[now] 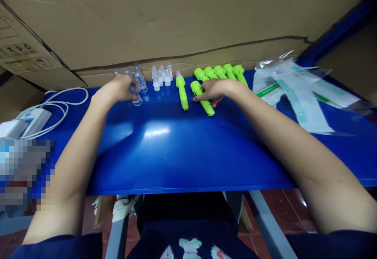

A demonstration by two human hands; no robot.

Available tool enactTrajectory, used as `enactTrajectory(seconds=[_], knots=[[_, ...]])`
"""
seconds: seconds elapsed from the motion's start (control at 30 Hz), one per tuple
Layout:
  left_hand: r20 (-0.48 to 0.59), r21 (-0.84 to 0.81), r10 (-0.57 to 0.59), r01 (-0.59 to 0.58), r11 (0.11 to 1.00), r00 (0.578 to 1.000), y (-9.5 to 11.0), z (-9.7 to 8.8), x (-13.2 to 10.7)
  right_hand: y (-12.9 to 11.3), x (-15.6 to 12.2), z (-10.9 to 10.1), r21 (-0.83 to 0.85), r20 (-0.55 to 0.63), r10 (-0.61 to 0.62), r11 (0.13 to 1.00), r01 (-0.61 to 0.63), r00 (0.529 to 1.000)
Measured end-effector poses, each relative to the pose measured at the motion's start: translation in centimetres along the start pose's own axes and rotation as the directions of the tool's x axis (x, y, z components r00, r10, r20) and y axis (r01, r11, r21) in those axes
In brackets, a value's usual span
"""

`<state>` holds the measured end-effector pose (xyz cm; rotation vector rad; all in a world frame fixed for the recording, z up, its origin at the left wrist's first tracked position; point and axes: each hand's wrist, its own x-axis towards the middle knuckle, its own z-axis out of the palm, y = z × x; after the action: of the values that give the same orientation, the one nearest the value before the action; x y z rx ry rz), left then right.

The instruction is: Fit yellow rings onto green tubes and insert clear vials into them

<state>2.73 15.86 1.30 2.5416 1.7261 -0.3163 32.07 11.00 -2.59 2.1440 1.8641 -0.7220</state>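
Observation:
On the left of the blue table, my left hand (119,88) is closed with its fingertips on a clear plastic tube (136,98). More clear tubes (140,80) stand just behind it, partly hidden by the fingers. My right hand (218,89) grips a bright green plastic tube-shaped holder (207,107) that lies tilted, its ringed end pointing away. Beside it lies another green holder (182,92) with a clear tip at its far end. Between the hands stands a cluster of small clear tubes with white bases (160,79).
A row of green holders (221,71) lies along the cardboard wall (182,19). Clear-and-white plastic packets (303,94) are piled at the right. A white adapter with a cable (37,121) and a blurred-out object (23,168) are on the left. The blue table's front edge (176,190) is near me.

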Motion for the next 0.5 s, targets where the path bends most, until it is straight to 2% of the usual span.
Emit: enactTrajectory(seconds=[0.1, 0.27, 0.5], knots=[[0.008, 0.019, -0.005, 0.005, 1.000, 1.000, 0.5, -0.3, -0.5, 0.1, 0.2, 0.1, 0.008, -0.019, -0.005, 1.000, 0.005, 1.000], [0.014, 0.020, -0.013, 0.013, 1.000, 1.000, 0.9, -0.3, -0.9, 0.3, 0.4, 0.1, -0.004, 0.025, 0.007, 1.000, -0.006, 1.000], [-0.074, 0.061, 0.013, -0.008, 0.998, 0.997, -1.1, 1.2, 0.9, 0.3, 0.7, 0.2, 0.003, 0.025, 0.015, 1.000, -0.015, 1.000]])
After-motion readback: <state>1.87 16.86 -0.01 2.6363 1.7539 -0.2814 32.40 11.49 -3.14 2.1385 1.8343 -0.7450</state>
